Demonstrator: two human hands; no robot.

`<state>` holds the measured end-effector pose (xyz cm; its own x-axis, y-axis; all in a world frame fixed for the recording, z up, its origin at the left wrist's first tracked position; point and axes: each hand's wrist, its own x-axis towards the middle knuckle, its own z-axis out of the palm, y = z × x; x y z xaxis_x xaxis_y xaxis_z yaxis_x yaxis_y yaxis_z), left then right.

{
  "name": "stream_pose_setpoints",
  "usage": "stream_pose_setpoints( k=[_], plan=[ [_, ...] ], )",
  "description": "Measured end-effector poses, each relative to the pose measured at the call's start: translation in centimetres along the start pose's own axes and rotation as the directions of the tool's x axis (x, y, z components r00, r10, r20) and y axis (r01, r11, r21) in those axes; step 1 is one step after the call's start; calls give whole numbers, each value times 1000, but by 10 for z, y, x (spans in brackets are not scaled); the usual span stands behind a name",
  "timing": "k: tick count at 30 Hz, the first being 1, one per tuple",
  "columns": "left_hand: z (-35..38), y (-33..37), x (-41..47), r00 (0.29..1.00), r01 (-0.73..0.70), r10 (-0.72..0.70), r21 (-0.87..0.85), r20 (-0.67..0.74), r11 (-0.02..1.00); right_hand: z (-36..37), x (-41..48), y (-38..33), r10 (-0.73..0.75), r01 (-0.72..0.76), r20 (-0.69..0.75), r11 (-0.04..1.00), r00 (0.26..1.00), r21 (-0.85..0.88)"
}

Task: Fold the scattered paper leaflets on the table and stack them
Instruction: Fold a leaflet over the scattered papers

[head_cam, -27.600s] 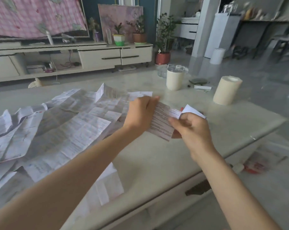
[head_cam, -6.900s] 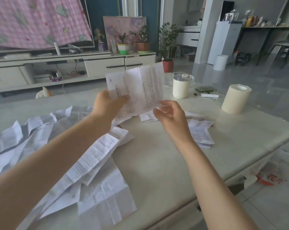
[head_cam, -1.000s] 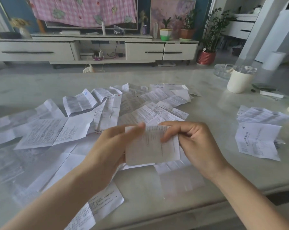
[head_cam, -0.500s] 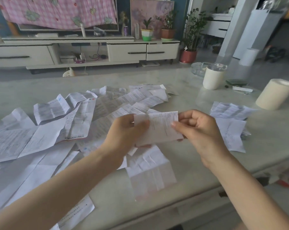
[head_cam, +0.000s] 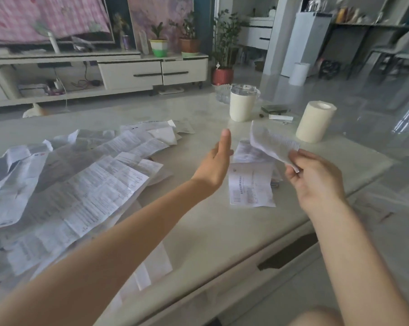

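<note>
Left hand point(head_cam: 216, 164) just released, fingers straight. Right hand point(head_cam: 316, 180) alone pinches the folded leaflet point(head_cam: 271, 144) near the stack point(head_cam: 250, 187) at 3 o'clock. Stacking likely next.

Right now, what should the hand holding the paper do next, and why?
Probably lower the folded leaflet onto the stack just below it and loosen the grip: the right hand pinches it in the air above that stack, and the left hand is open, holding nothing.

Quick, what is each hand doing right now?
Left hand: open, fingers straight, holding nothing.
Right hand: pinching a leaflet by its edge.
</note>
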<state>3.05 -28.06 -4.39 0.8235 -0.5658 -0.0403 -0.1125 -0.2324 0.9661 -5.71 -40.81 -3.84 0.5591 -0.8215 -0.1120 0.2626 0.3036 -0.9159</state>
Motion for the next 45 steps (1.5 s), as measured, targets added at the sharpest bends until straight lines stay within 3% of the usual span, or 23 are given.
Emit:
stream_pose_setpoints(
  k=[2,4,6,9,12,15,17,18,20,23,29,31,33,35,38,45],
  plan=[
    [3,-13,0,991,-137,132,207,35,969,-2,6,0,51,-50,-11,998,999,42],
    [5,-29,3,944,-316,323,480,71,818,-6,11,2,70,-70,6,998,997,-2],
    [5,-41,2,872,-446,470,614,135,651,-10,12,6,68,-60,52,988,996,-145],
    [4,-49,-6,828,-533,483,669,285,518,-19,10,20,55,29,147,859,988,-511],
    [2,-55,-11,841,-541,405,576,360,613,-28,9,36,-3,170,208,589,978,-790],
    [-1,-51,-10,951,-298,303,401,53,866,-27,8,42,-63,247,245,444,967,-861],
    [-1,-47,-2,964,-168,223,321,-144,932,-24,8,44,-93,268,251,334,963,-904],
    [-1,-46,2,971,-130,194,373,-140,919,-23,8,46,-95,268,251,269,963,-925],
    [3,-48,9,990,-116,139,546,-2,830,-20,8,47,-93,257,245,144,965,-956],
    [10,-49,17,989,-150,104,674,109,724,-17,9,51,-90,241,235,65,968,-968],
    [13,-32,25,987,-39,-67,619,148,784,-21,15,53,5,224,228,172,974,-959],
    [11,-31,22,985,-58,-35,522,167,851,-24,13,48,-37,338,337,182,941,-923],
    [5,-32,15,987,-71,1,423,163,903,-24,10,39,-81,522,516,168,853,-836],
    [-5,-30,5,985,-125,66,385,161,914,-20,6,31,-81,603,609,300,789,-740],
    [-22,-25,-8,964,-254,188,440,188,861,-13,-1,26,-33,565,645,519,764,-642],
    [-42,-24,-38,948,-317,284,474,142,821,2,-22,25,67,540,730,627,681,-561]
  ],
)
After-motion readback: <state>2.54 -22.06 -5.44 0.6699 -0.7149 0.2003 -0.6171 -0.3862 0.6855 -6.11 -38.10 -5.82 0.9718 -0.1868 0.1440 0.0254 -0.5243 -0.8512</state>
